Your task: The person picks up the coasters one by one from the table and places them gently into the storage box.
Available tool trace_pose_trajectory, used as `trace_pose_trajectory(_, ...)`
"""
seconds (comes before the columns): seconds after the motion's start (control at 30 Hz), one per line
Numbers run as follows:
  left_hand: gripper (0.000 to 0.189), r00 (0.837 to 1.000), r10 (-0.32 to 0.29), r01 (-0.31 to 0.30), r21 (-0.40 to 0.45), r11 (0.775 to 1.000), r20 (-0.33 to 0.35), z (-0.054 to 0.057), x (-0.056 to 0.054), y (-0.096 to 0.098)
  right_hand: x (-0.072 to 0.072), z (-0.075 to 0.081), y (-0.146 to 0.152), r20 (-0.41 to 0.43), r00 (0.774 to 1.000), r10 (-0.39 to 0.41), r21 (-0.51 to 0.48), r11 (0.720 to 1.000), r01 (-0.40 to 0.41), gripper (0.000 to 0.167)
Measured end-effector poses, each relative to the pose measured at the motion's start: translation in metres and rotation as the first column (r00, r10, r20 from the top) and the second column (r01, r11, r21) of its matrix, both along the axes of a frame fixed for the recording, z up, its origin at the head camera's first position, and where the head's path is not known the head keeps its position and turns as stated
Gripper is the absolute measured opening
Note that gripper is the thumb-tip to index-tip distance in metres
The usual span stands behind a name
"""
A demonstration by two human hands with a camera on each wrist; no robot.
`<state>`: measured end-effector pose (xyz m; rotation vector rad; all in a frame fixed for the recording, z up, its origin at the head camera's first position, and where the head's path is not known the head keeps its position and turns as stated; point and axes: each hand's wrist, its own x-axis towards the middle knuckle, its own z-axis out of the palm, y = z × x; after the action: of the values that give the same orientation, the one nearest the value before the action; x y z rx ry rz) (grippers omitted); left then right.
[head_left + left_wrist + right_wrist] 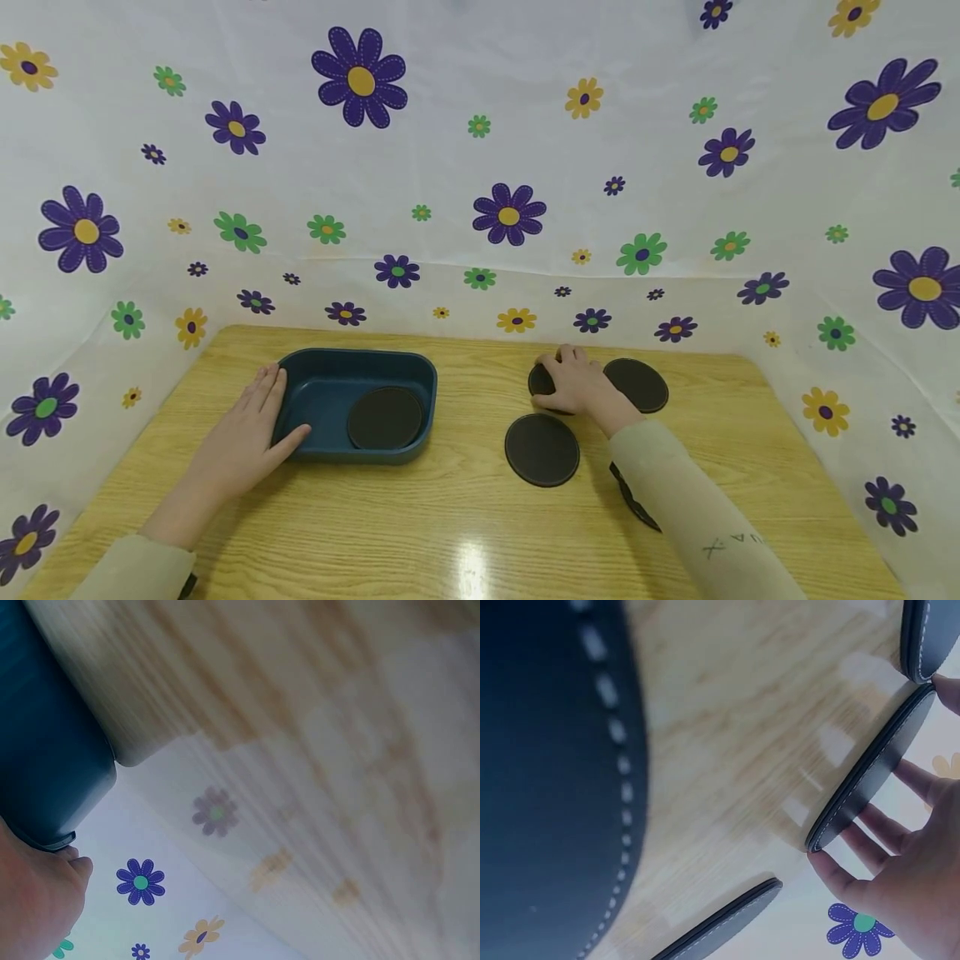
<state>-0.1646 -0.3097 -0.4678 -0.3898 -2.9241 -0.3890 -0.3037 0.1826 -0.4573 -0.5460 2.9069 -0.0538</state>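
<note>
My left hand (251, 425) lies along the left side of a blue rectangular box (360, 456), its fingers straight and its thumb at the near left corner. Inside the box, toward its right end, lies a round black coaster (385, 418). On the right, my right hand (577, 385) grips another black coaster (874, 772) by its edge, fingers and thumb spread around the stitched rim. That coaster lies flat on the table, partly hidden under the hand.
More coasters lie around the right hand: one in front (542, 450), one to its right (636, 385) and one partly covered by the right sleeve (637, 504). A flowered white cloth (442, 192) stands behind and beside the wooden table (420, 533).
</note>
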Motion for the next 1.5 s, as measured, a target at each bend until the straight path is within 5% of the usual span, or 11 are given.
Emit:
trace_pose_trajectory(0.6, 0.096, 1.000, -0.012, 0.012, -0.007, 1.000, 0.013, -0.003, -0.001, -0.002, 0.001, 0.005, -0.005, -0.037, 0.999, -0.024, -0.043, 0.999, 0.023, 0.079)
trace_pose_trajectory(1.1, 0.096, 1.000, -0.005, 0.005, 0.000, 1.000, 0.001, -0.006, 0.001, -0.004, 0.008, 0.030, -0.035, -0.123, 0.988, 0.090, -0.031, 0.995, -0.094, 0.075)
trace_pose_trajectory(1.5, 0.096, 1.000, -0.012, 0.012, 0.008, 1.000, -0.001, -0.006, 0.001, -0.006, 0.020, 0.045, -0.062, -0.207, 0.957, 0.202, -0.016, 0.978, -0.210, 0.074)
